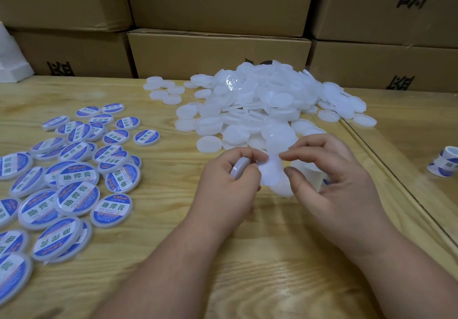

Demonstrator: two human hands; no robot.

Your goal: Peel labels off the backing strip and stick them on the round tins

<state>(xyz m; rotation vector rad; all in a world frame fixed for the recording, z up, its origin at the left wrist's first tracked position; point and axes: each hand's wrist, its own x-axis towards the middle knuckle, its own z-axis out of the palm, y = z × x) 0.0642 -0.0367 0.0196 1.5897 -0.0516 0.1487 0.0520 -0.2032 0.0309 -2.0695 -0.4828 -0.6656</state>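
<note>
Both forearms rise from the bottom edge; left hand (230, 180) curls around a blank tin (240, 168) at centre frame, right hand (329, 177) pinches something pale beside it, apparently backing strip. Labelled tins (74, 190) crowd the left. Misaligned sticking risks a creased, off-centre label.

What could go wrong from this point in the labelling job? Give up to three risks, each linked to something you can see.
1. The left hand grips a blank tin by its edge, so it may tilt and take its label crooked.
2. The heap of blank tins lies just beyond the hands; a knock might scatter it.
3. The labelled tins overlap loosely, so blanks could get mixed in.
</note>
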